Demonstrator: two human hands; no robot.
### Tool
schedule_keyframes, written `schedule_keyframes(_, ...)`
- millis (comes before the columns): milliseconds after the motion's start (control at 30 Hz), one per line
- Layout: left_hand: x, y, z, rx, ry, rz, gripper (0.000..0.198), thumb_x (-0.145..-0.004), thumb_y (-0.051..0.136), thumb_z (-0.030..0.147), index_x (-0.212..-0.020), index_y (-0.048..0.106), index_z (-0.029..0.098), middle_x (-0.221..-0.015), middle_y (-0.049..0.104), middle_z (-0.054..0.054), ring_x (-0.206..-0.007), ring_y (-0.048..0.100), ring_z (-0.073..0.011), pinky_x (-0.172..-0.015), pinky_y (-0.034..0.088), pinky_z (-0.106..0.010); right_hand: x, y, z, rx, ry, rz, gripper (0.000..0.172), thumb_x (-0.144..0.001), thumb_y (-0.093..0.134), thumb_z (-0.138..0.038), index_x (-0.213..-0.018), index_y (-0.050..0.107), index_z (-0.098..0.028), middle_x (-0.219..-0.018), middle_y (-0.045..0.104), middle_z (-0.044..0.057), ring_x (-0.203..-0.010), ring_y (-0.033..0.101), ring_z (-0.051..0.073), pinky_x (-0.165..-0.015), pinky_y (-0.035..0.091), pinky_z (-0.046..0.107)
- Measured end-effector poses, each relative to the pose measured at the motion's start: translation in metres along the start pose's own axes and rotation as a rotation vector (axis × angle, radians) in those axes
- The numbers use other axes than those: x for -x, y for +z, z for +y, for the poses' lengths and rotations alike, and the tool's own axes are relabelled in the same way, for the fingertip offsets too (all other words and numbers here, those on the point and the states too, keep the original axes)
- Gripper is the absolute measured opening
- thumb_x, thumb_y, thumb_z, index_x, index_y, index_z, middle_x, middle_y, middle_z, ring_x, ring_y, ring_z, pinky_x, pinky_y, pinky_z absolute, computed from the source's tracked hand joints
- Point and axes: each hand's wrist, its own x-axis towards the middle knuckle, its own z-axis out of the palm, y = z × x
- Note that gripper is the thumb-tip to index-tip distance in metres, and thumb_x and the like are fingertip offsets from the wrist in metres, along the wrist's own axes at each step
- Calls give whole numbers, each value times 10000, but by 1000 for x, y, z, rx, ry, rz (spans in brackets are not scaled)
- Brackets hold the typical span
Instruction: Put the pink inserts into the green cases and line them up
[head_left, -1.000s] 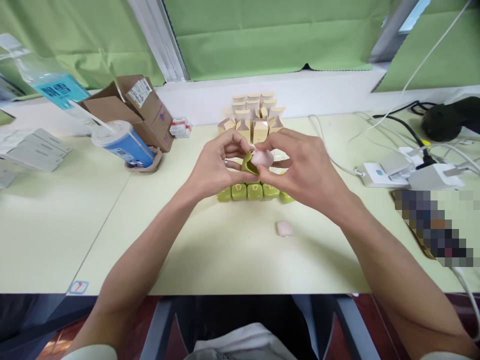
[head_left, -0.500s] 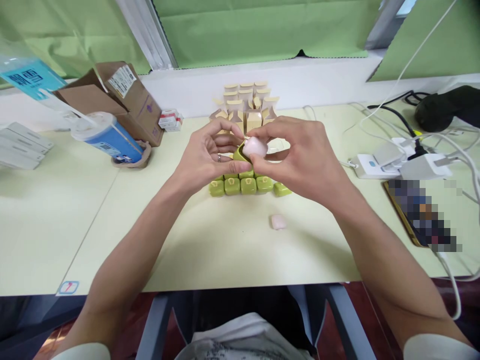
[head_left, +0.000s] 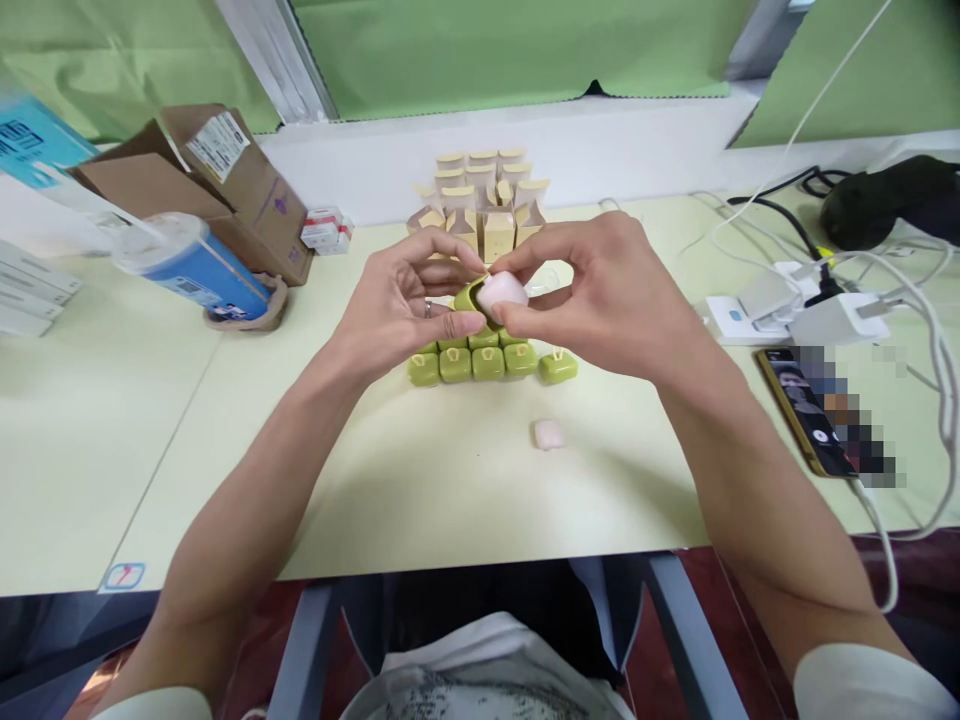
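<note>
Between my hands a pale pink rounded case sits partly inside a green cover. My left hand [head_left: 409, 305] grips the green cover [head_left: 468, 296] from the left, thumb below and fingers above. From the right, my right hand [head_left: 592, 290] pinches the pink case [head_left: 502, 296] between thumb and fingers. Beneath them on the table are rows of green cases [head_left: 487, 363], partly hidden by my hands. One green case [head_left: 559, 367] stands a little apart on the right. A small pink piece [head_left: 548, 434] lies nearer to me.
Open cream boxes [head_left: 480, 185] stand behind my hands. At the left are a cardboard box [head_left: 262, 215], a blue cup [head_left: 202, 275] and a small red-and-white box [head_left: 327, 231]. A phone [head_left: 799, 410], white chargers [head_left: 832, 318] and cables are at the right.
The view has shifted slightly. My hands still hold the green cover and pink case, which are tilted a little differently.
</note>
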Motion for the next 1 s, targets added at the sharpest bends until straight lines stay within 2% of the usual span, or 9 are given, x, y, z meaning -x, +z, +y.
schedule_keyframes(133, -1, -2, -2, 4, 16, -24, 629, -668, 1083, 547, -1106, 738, 255, -1090, 826, -41, -1050, 835, -261, -801, 706, -338, -2, -2, -2, 40, 56, -39, 49, -822, 866, -276, -825, 819, -265, -884, 847, 19, -846, 746, 246, -733, 606, 377)
schedule_keyframes(267, -3, -6, 0, 19, 89, -5, 558, -699, 1080, 498, -1113, 776, 282, -1144, 822, -21, -1098, 825, -250, -928, 708, -378, -3, -2, -6, -2, 91, 9, 61, -867, 861, -311, -866, 823, -264, -922, 853, 35, -930, 783, 263, -793, 652, 378)
schedule_keyframes(367, -3, -9, 2, 17, 128, 8, 581, -677, 1098, 501, -1124, 793, 288, -1199, 827, -19, -1165, 809, -270, -1022, 696, -431, -1, -1, -9, -87, 63, 46, 88, -887, 853, -335, -916, 839, -254, -1004, 859, 35, -961, 803, 263, -832, 704, 389)
schedule_keyframes(467, -3, -8, 6, 48, 125, 4, 652, -632, 1125, 501, -1147, 801, 267, -1222, 834, -44, -1217, 793, -309, -1077, 682, -491, 1, 1, -9, -80, 31, 65, 111, -898, 855, -371, -909, 844, -261, -981, 854, 16, -946, 807, 257, -866, 737, 406)
schedule_keyframes(600, -1, -4, 9, 80, 69, 17, 607, -688, 1095, 526, -1162, 797, 290, -1183, 842, -35, -1209, 781, -315, -1002, 693, -507, 2, 1, -9, -34, 27, 50, 137, -940, 834, -398, -872, 835, -280, -914, 838, 12, -978, 820, 270, -860, 755, 401)
schedule_keyframes(800, -2, -6, 1, 122, 64, 9, 679, -636, 1125, 522, -1175, 787, 285, -1193, 835, -64, -1171, 776, -354, -902, 715, -555, 1, 0, -7, 3, 19, 42, 227, -962, 851, -475, -828, 806, -298, -894, 835, 17, -1083, 828, 300, -896, 759, 414)
schedule_keyframes(867, -3, -7, -2, 114, 68, 8, 684, -644, 1121, 527, -1181, 785, 268, -1209, 832, -65, -1190, 775, -358, -922, 718, -553, 2, -1, -6, 1, 6, 39, 206, -961, 857, -455, -827, 802, -309, -924, 847, 18, -1110, 826, 303, -908, 759, 417)
schedule_keyframes(1000, -3, -7, -1, 55, 67, 31, 669, -698, 1097, 522, -1204, 774, 226, -1241, 831, -55, -1267, 755, -333, -1055, 692, -530, 2, 1, -3, -82, -32, 68, 111, -972, 865, -374, -882, 825, -323, -1046, 875, -4, -1109, 830, 273, -882, 771, 398)
